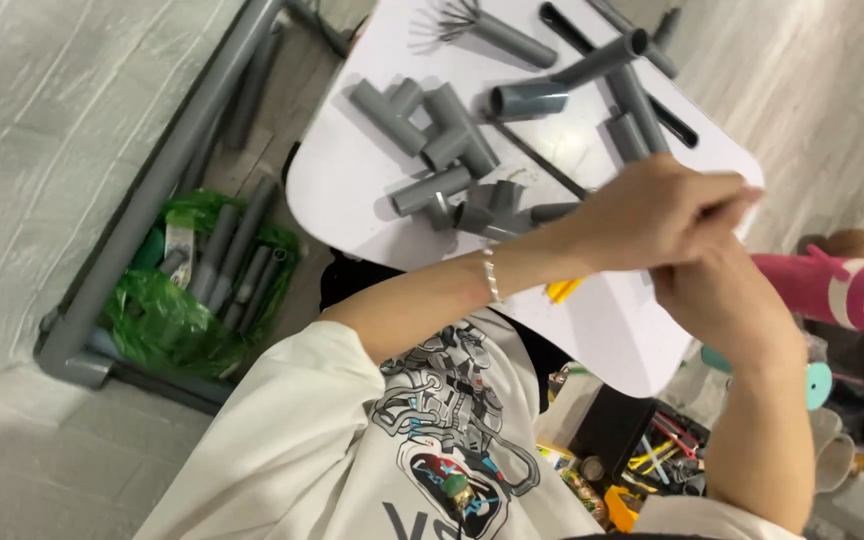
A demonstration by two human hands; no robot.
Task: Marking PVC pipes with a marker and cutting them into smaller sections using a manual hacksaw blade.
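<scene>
Left hand (657, 215) and right hand (722, 295) clasping together, fingers curled shut — anything held is hidden — hovering over white rounded counter (352, 190), near short grey plastic pipe pieces (452, 150).

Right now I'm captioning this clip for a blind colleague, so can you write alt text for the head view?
A person's left hand and right hand are clasped together above a white table strewn with grey pipe pieces. A pink bottle lies at the right, and a green bag of more pipes sits on the floor at the left.
</scene>
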